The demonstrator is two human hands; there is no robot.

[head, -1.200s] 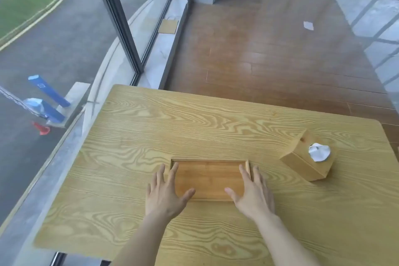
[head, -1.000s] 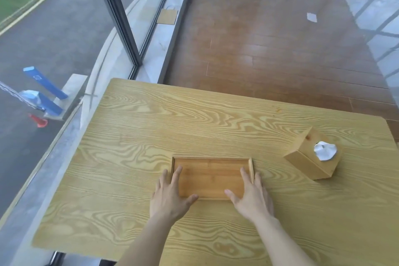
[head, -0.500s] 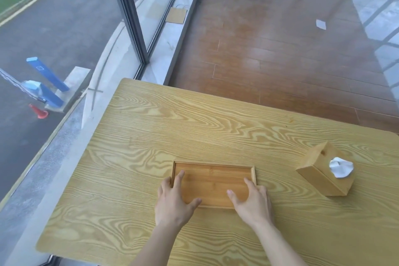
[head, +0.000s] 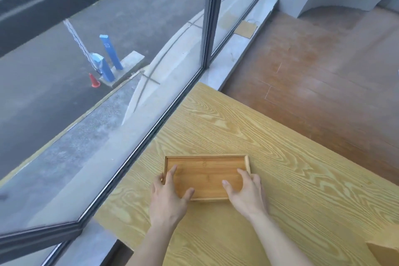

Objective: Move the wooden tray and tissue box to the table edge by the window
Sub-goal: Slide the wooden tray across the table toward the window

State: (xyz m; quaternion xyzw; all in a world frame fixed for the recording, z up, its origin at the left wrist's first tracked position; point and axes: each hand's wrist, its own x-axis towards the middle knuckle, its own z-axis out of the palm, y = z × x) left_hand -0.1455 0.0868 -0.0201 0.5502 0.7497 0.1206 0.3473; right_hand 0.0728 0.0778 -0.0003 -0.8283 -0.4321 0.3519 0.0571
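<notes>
Both hands, left and right, grip the tray by its ends to keep it level, window at ten o'clock across the surface.

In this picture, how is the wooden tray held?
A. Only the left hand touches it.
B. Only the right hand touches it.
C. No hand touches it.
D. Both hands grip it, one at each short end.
D: the left hand grips the window-side end of the wooden tray, and the right hand grips the opposite end.
</notes>
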